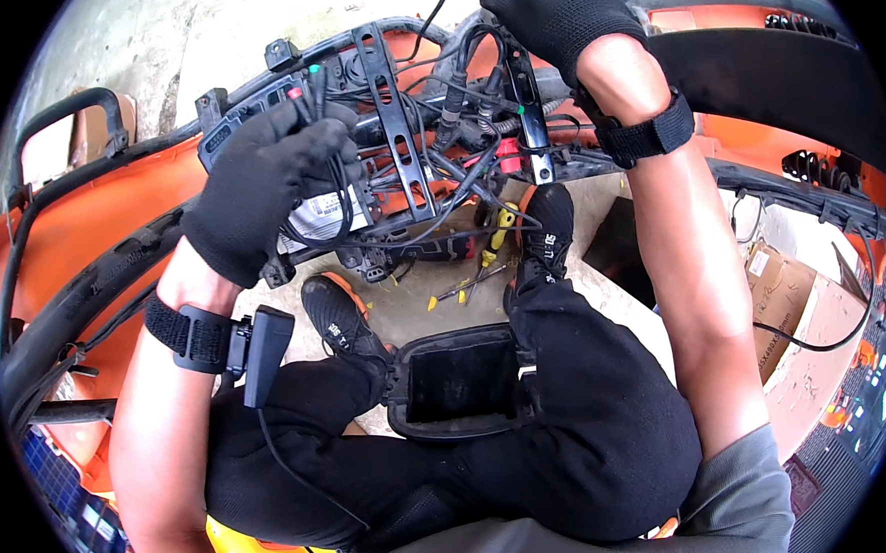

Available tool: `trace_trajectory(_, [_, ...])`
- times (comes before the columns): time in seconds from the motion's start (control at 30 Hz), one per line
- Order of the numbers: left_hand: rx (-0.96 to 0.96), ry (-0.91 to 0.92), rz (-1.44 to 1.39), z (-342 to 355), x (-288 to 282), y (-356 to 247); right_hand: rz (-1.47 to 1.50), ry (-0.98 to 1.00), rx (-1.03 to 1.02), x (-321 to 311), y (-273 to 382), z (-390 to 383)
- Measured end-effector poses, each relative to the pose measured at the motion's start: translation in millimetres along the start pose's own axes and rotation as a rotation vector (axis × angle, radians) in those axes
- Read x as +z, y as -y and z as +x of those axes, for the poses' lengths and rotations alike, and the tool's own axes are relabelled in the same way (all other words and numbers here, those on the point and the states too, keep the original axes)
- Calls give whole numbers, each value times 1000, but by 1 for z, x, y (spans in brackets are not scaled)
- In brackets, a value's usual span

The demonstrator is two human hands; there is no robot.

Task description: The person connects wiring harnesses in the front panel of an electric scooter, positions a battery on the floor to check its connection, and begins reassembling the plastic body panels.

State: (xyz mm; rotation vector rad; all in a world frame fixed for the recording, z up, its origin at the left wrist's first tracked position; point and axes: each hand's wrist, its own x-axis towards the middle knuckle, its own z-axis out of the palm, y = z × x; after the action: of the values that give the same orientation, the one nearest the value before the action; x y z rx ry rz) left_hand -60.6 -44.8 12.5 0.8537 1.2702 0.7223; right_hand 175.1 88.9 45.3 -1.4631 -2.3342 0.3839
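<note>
My left hand (268,191), in a black glove, is closed on a bundle of black cables (343,217) beside plugs with red (294,94) and green (314,75) parts. Under it sits a silver finned box (315,223) on the vehicle's frame. My right hand (560,15), also gloved, is up at the top edge, its fingers curled on a thin black cable (434,17) that runs down into the wiring. Between the hands are two slotted black brackets (395,124), more cables and a red connector (507,155).
Orange body panels (60,327) and black tubing surround the work. A yellow screwdriver (501,231) and other tools lie on the floor between my shoes. An open black compartment (459,381) is between my legs. Cardboard (780,309) lies at right; a black curved panel (754,90) is upper right.
</note>
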Motion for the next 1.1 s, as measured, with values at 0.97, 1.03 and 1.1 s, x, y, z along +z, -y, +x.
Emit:
trace_trajectory(0.97, [85, 14, -100, -20, -33, -20, 598, 433, 13, -22, 38, -28])
trace_trajectory(1.03, [259, 17, 426, -16, -34, -19, 733, 492, 288, -18, 41, -33])
trace_trajectory(1.1, [315, 18, 624, -15, -36, -23, 771, 468, 340, -17, 43, -34])
